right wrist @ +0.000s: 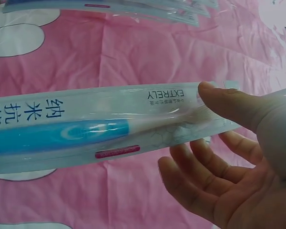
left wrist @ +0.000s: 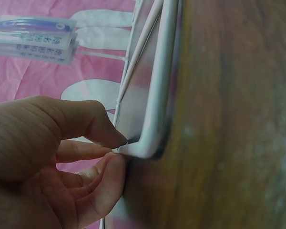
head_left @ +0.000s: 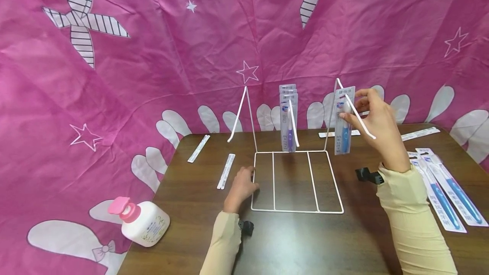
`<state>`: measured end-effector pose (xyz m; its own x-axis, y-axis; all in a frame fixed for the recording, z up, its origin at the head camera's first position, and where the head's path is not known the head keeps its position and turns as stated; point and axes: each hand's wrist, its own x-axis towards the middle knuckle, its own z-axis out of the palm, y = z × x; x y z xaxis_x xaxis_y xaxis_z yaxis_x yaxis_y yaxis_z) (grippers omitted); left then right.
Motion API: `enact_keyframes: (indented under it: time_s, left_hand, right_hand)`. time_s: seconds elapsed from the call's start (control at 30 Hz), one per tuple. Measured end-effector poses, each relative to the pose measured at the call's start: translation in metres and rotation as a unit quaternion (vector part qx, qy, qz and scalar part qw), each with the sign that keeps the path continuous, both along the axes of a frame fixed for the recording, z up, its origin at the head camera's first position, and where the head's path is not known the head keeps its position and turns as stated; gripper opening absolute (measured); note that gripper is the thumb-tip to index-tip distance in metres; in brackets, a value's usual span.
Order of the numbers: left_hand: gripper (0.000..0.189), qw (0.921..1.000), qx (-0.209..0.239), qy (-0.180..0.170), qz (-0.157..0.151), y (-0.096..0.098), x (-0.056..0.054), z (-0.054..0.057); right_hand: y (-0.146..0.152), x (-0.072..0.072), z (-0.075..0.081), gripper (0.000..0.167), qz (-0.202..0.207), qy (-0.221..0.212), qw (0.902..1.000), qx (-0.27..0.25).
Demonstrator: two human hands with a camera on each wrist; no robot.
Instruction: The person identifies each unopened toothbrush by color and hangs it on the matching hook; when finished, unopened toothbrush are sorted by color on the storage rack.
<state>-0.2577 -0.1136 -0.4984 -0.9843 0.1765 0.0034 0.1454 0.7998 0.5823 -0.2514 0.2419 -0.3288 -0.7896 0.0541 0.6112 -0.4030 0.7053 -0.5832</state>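
A white wire display rack (head_left: 298, 211) stands on the table, with three sloping prongs at its top. My left hand (head_left: 240, 186) pinches the left side of its base wire between thumb and fingers; the left wrist view shows this grip close up. At the right prong, my right hand (head_left: 376, 118) holds a packaged blue toothbrush (head_left: 343, 124) by its right edge, thumb in front and fingers behind. That pack hangs upright, with the prong passing across its upper part. Several packs with a purple toothbrush (head_left: 289, 133) in front hang on the middle prong. The left prong (head_left: 237, 116) is bare.
Two packaged blue toothbrushes (head_left: 445, 190) lie at the table's right. Narrow white strips (head_left: 226, 171) lie around the rack. A white pump bottle (head_left: 147, 224) with a pink top stands at the left edge. Behind hangs a pink patterned cloth (head_left: 183, 54).
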Motion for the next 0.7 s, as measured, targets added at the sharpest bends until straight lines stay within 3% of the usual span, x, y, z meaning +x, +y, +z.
enact_keyframes:
  time_s: [0.37, 0.7]
  left_hand:
    - [0.059, 0.9999, -0.001, 0.015, -0.005, -0.003, 0.0, -0.002]
    - [0.059, 1.0, 0.002, 0.003, -0.006, -0.003, -0.002, -0.002]
  right_hand:
    - [-0.004, -0.017, 0.01, 0.052, -0.01, -0.03, 0.9994, 0.009]
    - [-0.003, -0.036, 0.008, 0.051, -0.01, -0.024, 0.9995, -0.015]
